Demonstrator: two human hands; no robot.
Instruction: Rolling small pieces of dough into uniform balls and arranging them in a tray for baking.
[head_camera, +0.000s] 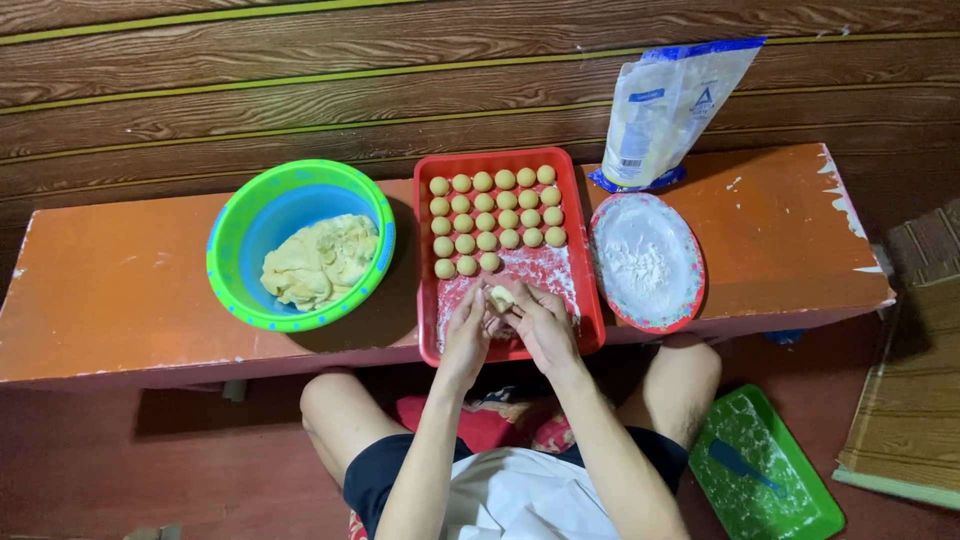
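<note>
Dough piece (501, 296) sits pinched between our left hand (466, 333) and right hand (543, 327) over the red tray (590, 300)'s floured near end; we judge squeezing could flatten it, or it could drop onto the dough balls (492, 218) beyond.

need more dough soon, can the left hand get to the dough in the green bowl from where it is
Probably yes: the left hand is over the red tray, and the green bowl sits right beside it, open-topped, dough uncovered, with nothing between.

Your kit: white top, dark navy shorts w/ red at hem, 6 o'clock; arms, hands, knees bare, no sleeves.
</note>
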